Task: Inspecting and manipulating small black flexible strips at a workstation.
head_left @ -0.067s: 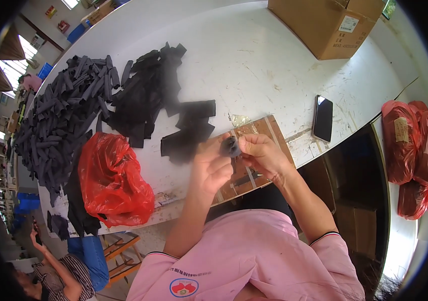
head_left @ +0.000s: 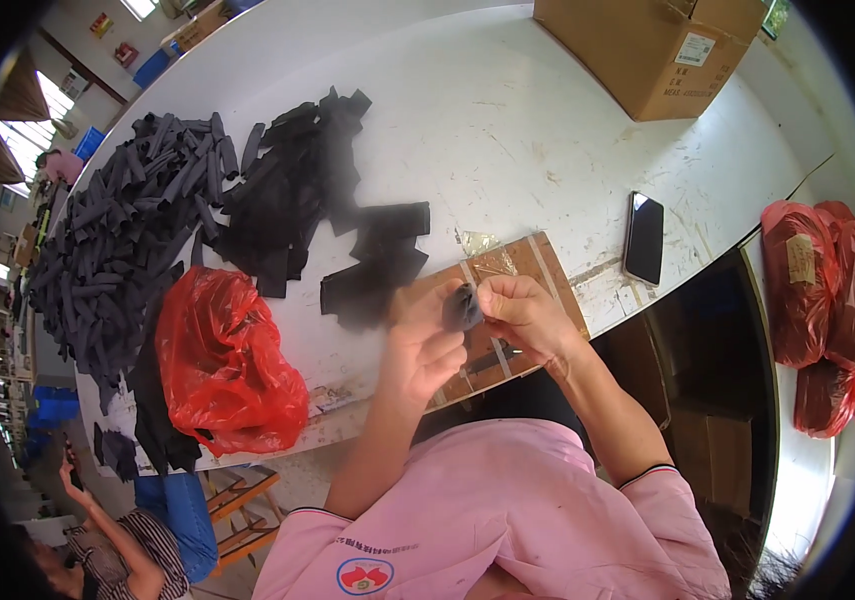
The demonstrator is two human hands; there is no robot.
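Observation:
Above a brown board [head_left: 558,262] at the table's front edge, both my hands hold a small dark fabric piece [head_left: 463,310] that looks rolled or folded. My left hand [head_left: 421,345] is curled against its left side, the fingers partly blurred. On the other side, my right hand [head_left: 527,312] pinches it between thumb and fingers. Flat black fabric pieces [head_left: 377,262] lie just left of the board, with more in a heap [head_left: 282,205] farther off. At the far left is a large pile of dark grey rolled fabric tubes [head_left: 132,215].
A red plastic bag [head_left: 232,365] rests on the table's near left. Right of the board lies a phone [head_left: 644,238]; a cardboard box [head_left: 637,60] stands behind it. Filled red bags [head_left: 807,290] sit at the far right. Another person [head_left: 137,545] is at lower left.
The dark fabric piece has tilted slightly between my fingers, and my right hand has shifted a little. The things on the table lie as before.

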